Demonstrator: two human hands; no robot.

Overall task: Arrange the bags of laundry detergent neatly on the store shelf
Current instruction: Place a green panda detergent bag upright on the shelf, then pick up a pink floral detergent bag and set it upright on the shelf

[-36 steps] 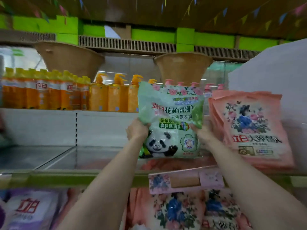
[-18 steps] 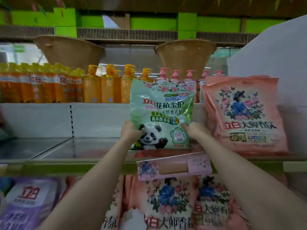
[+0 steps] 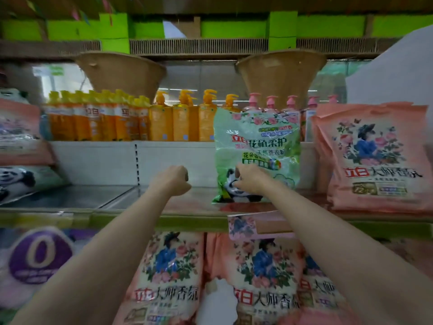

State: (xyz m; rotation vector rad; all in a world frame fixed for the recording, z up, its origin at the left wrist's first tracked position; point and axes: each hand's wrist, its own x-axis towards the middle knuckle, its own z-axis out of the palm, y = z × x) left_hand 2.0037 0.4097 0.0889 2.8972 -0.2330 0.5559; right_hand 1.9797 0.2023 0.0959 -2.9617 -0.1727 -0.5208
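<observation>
Green bag upright, right hand on it, left hand off

Green detergent bag (image 3: 256, 156) standing on its bottom edge on the shelf (image 3: 161, 218), long axis vertical, printed face toward the camera, top leaning back toward the pump bottles (image 3: 161, 120) behind. Just to its right, near but not clearly touching, a leaning stack of pink bags (image 3: 375, 158); to its left, bare shelf running out to a second panda bag (image 3: 21, 181) lying flat at the far left edge.

Right hand (image 3: 249, 180) pressed against the bag's lower front, over the panda print — fingers (image 3: 236, 184) curled onto the film, more a steadying pinch than a full grasp, though exact contact hard to tell through the blur. Left hand (image 3: 174, 179) clear of the bag, well to its left, fingers (image 3: 185, 178) clenched into a loose fist holding nothing.

Key relation for the coming move: bag directly ahead of the right fingers and to the right of the left hand, so the right hand plainly the nearer one. Probably close to placed — likely only a nudge rightward against the pink stack, or a push back to square it, left to do. Risk of the soft bag slumping forward off the shelf lip once released, given the slack upper half.
</observation>
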